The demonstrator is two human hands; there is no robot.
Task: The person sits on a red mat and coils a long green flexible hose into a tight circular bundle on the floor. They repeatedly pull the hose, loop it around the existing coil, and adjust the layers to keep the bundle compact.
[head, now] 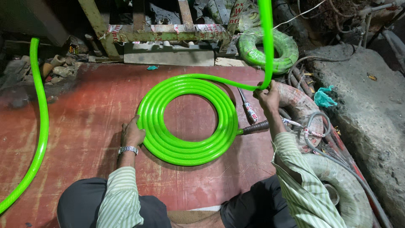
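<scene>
Green hose coil (187,120) lies flat at centre of the red board (84,126), its turns stacked neatly. Left hand (132,134), wearing a wristwatch (128,149), presses on the coil's outer edge at 9 o'clock, fingers spread flat, gripping nothing. Right hand (266,97) at 2 o'clock is closed around the feeding hose length (266,42), which rises to 12 o'clock. A dark-handled tool (255,127) lies just beside the coil at 3 o'clock. A loose hose run (42,126) borders the board's left side; open board lies between it and the coil. Second wrapped coil (270,50) sits at 1 o'clock, concrete ledge (363,105) close at right.
</scene>
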